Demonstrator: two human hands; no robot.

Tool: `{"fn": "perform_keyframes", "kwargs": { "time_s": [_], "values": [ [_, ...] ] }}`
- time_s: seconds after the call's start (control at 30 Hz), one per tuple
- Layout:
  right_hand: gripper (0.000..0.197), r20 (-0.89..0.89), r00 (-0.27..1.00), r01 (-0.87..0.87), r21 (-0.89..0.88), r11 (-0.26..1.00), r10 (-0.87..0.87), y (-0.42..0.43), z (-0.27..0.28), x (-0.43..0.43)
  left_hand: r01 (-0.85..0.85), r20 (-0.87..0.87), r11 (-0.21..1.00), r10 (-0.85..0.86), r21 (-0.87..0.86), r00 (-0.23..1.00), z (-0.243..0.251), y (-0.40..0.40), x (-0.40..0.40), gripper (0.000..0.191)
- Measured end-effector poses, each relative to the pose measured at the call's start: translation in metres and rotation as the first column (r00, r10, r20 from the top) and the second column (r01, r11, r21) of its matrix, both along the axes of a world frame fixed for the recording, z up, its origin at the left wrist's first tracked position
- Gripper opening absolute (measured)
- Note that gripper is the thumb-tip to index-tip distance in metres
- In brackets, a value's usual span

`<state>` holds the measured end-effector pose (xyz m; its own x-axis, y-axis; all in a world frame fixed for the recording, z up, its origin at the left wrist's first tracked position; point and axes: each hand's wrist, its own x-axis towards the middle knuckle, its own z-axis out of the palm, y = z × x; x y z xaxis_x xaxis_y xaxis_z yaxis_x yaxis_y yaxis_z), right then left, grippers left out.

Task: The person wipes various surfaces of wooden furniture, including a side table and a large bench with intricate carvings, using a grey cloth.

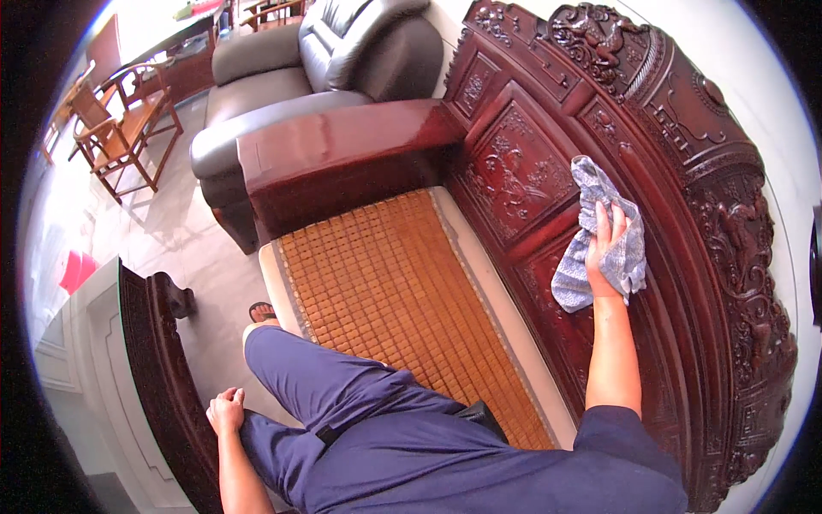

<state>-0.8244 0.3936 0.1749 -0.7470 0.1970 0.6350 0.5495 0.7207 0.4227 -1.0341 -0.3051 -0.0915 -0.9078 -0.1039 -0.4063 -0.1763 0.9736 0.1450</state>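
My right hand [605, 238] presses a grey-blue cloth [578, 276] against the carved backrest [514, 167] of a dark red wooden sofa. The cloth bunches around my fingers and hangs down on both sides of the wrist. My left hand [226, 410] rests by my knee at the lower left, its fingers curled; whether anything is inside them cannot be told. Below the backrest lies a woven bead seat mat [385, 270] on a pale cushion, with the sofa's broad glossy armrest [347, 148] beyond it.
A grey leather armchair [257, 96] stands behind the armrest. Wooden chairs [128, 135] are at the upper left, and a pink object [78, 271] is at the left. A dark carved furniture edge [157, 340] runs close beside my left hand.
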Motion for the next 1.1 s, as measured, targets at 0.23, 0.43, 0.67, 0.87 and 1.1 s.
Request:
{"fn": "perform_keyframes", "kwargs": {
  "time_s": [0.23,0.43,0.67,0.87,1.1],
  "values": [
    [0.057,-0.011,0.999,-0.054,-0.030,0.998,0.054,0.043,0.006,-0.123,-0.079,-0.105,0.997,0.079,0.003,0.991,0.000,-0.028,0.019,0.041],
    [0.036,-0.123,0.989,-0.099,-0.146,0.984,0.082,0.104,-0.001,-0.245,-0.177,-0.050,0.984,0.178,0.020,0.983,0.003,-0.028,0.028,0.043],
    [0.050,-0.171,0.973,-0.194,-0.237,0.952,0.155,0.122,0.013,-0.329,-0.262,-0.022,0.965,0.263,0.031,0.965,0.005,-0.019,0.029,0.043],
    [0.043,-0.151,0.957,-0.272,-0.176,0.946,0.247,0.058,0.019,-0.316,-0.240,-0.028,0.971,0.241,0.009,0.970,0.009,-0.031,0.029,0.044],
    [0.039,-0.056,0.973,-0.225,0.012,0.974,0.225,0.059,0.019,-0.195,-0.152,-0.058,0.987,0.155,0.048,0.986,-0.003,-0.013,0.015,0.042]
  ]
}}
